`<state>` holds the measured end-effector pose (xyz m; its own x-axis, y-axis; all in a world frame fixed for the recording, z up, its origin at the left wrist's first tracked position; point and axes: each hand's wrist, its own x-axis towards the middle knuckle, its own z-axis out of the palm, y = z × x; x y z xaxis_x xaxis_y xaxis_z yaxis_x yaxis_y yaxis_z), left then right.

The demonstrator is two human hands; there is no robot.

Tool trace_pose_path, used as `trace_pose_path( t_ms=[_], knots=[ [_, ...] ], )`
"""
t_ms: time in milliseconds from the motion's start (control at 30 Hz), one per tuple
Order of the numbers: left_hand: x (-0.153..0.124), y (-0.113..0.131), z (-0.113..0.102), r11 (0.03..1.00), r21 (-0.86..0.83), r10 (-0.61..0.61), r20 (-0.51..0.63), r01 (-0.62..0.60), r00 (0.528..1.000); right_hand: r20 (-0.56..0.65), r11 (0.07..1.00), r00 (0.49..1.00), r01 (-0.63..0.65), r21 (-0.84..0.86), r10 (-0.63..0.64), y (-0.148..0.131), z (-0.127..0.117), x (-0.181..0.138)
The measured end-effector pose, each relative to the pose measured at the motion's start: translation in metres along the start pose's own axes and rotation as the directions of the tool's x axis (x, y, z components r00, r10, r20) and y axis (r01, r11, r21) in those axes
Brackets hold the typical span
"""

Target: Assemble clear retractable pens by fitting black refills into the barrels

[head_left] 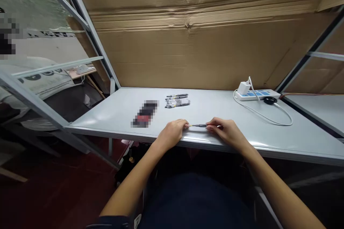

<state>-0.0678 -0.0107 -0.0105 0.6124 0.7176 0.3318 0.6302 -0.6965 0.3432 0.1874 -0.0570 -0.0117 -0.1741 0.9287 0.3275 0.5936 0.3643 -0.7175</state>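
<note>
A slim pen (198,125) lies level between my two hands, just above the front part of the white tabletop. My left hand (175,131) pinches its left end with thumb and fingers. At the other end, the darker tip side, my right hand (224,130) has its fingertips closed on it. Beyond my hands several pens (177,101) lie side by side in a small row, with dark and clear barrels. What the fingertips cover of the held pen is hidden.
The white table (212,109) has a cardboard wall (174,50) behind it. To the right are a power strip (258,95), a white charger (243,88), a cable (264,117) and a black disc (270,100). A blurred-out dark and red item (145,113) lies left. Metal posts (99,43) frame the sides.
</note>
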Motion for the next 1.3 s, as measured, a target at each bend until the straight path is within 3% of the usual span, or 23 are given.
trace_pose_path(
  t_ms=[233, 367, 467, 700, 867, 1033, 1300],
  knots=[
    [0.007, 0.004, -0.003, 0.999, 0.017, -0.033, 0.030, 0.033, 0.999, -0.057, 1.000, 0.998, 0.004, 0.010, -0.003, 0.007, 0.002, 0.001],
    [0.002, 0.009, 0.001, 0.993, 0.058, -0.100, -0.027, 0.102, 0.995, -0.037, 0.998, 0.999, 0.010, -0.065, -0.013, 0.008, 0.002, 0.004],
    [-0.004, 0.013, 0.004, 0.984, 0.096, -0.140, -0.076, 0.148, 0.987, -0.010, 0.992, 1.000, 0.027, -0.126, -0.029, 0.009, 0.003, 0.007],
    [-0.006, 0.019, 0.004, 0.970, 0.174, -0.158, -0.095, 0.173, 0.983, 0.151, 0.990, 0.988, 0.048, -0.135, -0.027, 0.006, 0.000, 0.005],
    [-0.007, 0.023, 0.003, 0.953, 0.230, -0.178, -0.095, 0.196, 0.979, 0.197, 0.992, 0.980, 0.033, -0.123, -0.008, 0.004, -0.001, 0.005],
    [-0.008, 0.023, 0.003, 0.947, 0.259, -0.180, -0.062, 0.190, 0.982, 0.224, 0.988, 0.974, 0.003, -0.152, 0.031, -0.001, -0.001, 0.005],
    [-0.001, 0.021, -0.006, 0.963, 0.215, -0.182, 0.073, 0.162, 0.981, 0.141, 0.990, 0.990, 0.047, -0.134, -0.028, 0.002, -0.002, 0.007]
  ],
)
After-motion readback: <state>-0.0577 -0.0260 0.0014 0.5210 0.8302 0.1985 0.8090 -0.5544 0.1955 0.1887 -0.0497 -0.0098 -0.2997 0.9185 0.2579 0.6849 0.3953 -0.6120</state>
